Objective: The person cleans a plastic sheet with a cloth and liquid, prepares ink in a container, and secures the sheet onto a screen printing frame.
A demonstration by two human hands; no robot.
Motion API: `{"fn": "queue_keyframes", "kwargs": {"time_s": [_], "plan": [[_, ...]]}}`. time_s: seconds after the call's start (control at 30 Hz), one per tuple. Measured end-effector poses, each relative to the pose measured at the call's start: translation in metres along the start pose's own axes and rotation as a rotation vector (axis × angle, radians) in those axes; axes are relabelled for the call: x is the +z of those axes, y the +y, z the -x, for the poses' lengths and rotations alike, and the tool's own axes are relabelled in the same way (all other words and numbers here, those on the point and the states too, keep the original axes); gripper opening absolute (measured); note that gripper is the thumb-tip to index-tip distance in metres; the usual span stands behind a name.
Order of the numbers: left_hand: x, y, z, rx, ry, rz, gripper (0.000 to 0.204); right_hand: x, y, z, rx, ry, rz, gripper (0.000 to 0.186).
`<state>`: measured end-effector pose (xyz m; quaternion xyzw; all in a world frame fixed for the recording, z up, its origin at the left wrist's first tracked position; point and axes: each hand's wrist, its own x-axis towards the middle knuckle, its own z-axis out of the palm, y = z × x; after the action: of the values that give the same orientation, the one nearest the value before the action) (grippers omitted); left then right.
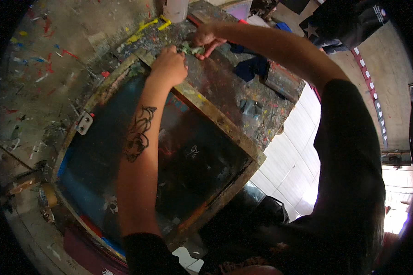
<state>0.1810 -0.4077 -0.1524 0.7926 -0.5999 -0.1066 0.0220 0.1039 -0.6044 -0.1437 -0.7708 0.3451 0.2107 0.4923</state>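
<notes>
Beyond the far edge of a wooden-framed printing screen (206, 156), my two hands are close together over a paint-stained worktop. My left hand (169, 68) is closed, its fingers curled near the frame's upper corner; whatever they pinch is hidden. To its right, my right hand (209, 40) reaches in with bent fingers around a crumpled, pale green piece (191, 49), perhaps tape or rag. This piece lies between both hands. The screen's dark mesh shows a small light outline drawing, and my left forearm passes over it.
Yellow plastic-looking pieces (164, 23) and a whitish container (175, 10) stand beyond my hands. Dark blue cloth (251, 68) and a metal-looking block (282, 82) lie to the right. A hinge-like metal plate (84, 123) sits on the frame's left edge, beside a paint-spattered wall.
</notes>
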Motion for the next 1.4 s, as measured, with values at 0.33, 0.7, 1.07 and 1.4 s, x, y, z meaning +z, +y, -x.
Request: {"fn": "queue_keyframes", "kwargs": {"time_s": [0.33,0.7,1.07,1.4], "plan": [[0.013,0.105,0.072,0.067,0.185,0.059,0.055,0.023,0.023,0.119,-0.494,0.817,0.606,0.063],[0.047,0.17,0.11,0.152,0.107,0.059,0.059,0.09,0.151,0.234,-0.682,0.541,0.661,0.031],[0.031,0.179,0.119,0.064,0.022,0.171,0.064,0.089,0.161,0.202,-0.396,0.433,0.471,0.026],[0.033,0.178,0.118,0.179,0.092,0.064,0.059,0.095,0.162,0.219,-0.724,0.453,1.002,0.039]]}}
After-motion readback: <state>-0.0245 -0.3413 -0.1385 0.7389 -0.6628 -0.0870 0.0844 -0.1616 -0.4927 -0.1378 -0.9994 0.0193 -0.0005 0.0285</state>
